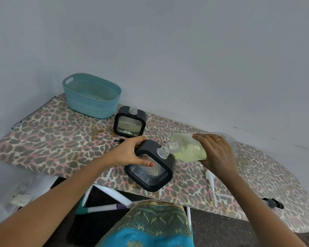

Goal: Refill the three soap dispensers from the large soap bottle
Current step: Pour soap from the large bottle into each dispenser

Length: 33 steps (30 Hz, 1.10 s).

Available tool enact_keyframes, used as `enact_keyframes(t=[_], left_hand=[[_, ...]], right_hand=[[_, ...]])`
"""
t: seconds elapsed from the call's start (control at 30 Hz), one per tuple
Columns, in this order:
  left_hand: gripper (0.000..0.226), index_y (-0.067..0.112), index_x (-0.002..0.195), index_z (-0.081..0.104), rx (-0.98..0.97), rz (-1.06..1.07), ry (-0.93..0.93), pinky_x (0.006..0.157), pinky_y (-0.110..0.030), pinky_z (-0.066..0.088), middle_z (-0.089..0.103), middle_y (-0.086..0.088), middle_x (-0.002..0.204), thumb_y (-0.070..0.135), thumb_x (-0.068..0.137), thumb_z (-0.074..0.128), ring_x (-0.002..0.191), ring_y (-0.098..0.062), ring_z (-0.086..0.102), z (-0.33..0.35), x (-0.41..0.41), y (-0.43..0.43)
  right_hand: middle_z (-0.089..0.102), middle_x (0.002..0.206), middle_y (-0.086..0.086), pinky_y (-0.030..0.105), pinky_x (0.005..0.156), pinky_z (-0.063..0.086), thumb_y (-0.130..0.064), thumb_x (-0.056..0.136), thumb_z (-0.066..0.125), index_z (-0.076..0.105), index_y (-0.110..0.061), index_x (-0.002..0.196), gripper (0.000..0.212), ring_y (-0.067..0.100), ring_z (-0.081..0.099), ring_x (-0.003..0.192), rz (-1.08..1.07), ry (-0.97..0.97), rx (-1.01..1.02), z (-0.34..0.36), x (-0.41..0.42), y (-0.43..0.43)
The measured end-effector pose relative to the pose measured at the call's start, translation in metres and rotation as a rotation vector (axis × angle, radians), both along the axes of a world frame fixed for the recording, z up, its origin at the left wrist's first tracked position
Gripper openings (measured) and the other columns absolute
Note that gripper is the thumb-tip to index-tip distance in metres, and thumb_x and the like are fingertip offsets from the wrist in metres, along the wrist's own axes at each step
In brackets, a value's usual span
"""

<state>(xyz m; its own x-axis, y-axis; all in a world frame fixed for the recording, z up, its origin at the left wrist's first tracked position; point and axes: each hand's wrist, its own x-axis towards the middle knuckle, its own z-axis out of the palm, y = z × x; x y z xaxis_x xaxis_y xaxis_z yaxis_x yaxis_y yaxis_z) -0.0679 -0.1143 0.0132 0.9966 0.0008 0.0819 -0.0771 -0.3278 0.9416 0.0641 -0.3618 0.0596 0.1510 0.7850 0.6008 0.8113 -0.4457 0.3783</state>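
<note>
Left hand fingers grip the black frame of the near dispenser, tilting it on the ironing board, while the right hand fingers curl over the big soap bottle, which lies nearly flat, neck touching the dispenser's neck. Looks like the pour into this one is in hand (the other dispenser stands uncapped by the teal basket, third not in view). Next it needs both mouths lined up and a slow tip, or I reckon soap runs down the frame.
</note>
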Motion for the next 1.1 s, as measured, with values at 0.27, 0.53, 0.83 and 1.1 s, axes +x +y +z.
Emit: enact_keyframes(t=[0.27, 0.53, 0.83, 1.1], left_hand=[[0.064, 0.01, 0.108, 0.055, -0.029, 0.008, -0.001, 0.088, -0.022, 0.051, 0.066, -0.007, 0.106, 0.036, 0.056, 0.082, 0.096, -0.011, 0.063, -0.0017, -0.0006, -0.0002], [0.047, 0.027, 0.099, 0.054, -0.04, 0.038, 0.0, 0.084, -0.014, 0.048, 0.065, 0.006, 0.1, 0.017, 0.063, 0.082, 0.095, -0.003, 0.062, -0.0026, -0.0019, 0.0017], [0.046, 0.02, 0.103, 0.054, -0.062, 0.012, -0.004, 0.082, -0.01, 0.046, 0.064, 0.004, 0.103, 0.013, 0.065, 0.08, 0.095, 0.0, 0.062, -0.0011, -0.0035, -0.0014], [0.046, 0.023, 0.102, 0.053, -0.066, 0.019, -0.012, 0.082, -0.008, 0.046, 0.063, 0.004, 0.104, 0.011, 0.066, 0.08, 0.095, 0.001, 0.061, -0.0007, -0.0045, -0.0026]], right_hand=[[0.072, 0.097, 0.008, 0.034, 0.068, 0.053, -0.025, 0.048, 0.091, 0.05, -0.013, 0.108, 0.074, 0.028, 0.069, 0.082, 0.004, -0.005, -0.012, 0.0038, -0.0012, 0.0011], [0.072, 0.096, 0.007, 0.032, 0.067, 0.052, -0.02, 0.048, 0.091, 0.05, -0.013, 0.107, 0.073, 0.027, 0.068, 0.081, 0.017, -0.009, 0.001, 0.0053, 0.0001, 0.002], [0.072, 0.096, 0.006, 0.033, 0.067, 0.052, -0.021, 0.046, 0.092, 0.05, -0.013, 0.107, 0.075, 0.027, 0.068, 0.081, 0.013, -0.019, 0.006, 0.0061, 0.0043, 0.0017], [0.072, 0.096, 0.007, 0.034, 0.07, 0.053, -0.026, 0.044, 0.093, 0.05, -0.013, 0.107, 0.077, 0.028, 0.069, 0.082, 0.014, -0.01, 0.005, 0.0083, 0.0056, 0.0021]])
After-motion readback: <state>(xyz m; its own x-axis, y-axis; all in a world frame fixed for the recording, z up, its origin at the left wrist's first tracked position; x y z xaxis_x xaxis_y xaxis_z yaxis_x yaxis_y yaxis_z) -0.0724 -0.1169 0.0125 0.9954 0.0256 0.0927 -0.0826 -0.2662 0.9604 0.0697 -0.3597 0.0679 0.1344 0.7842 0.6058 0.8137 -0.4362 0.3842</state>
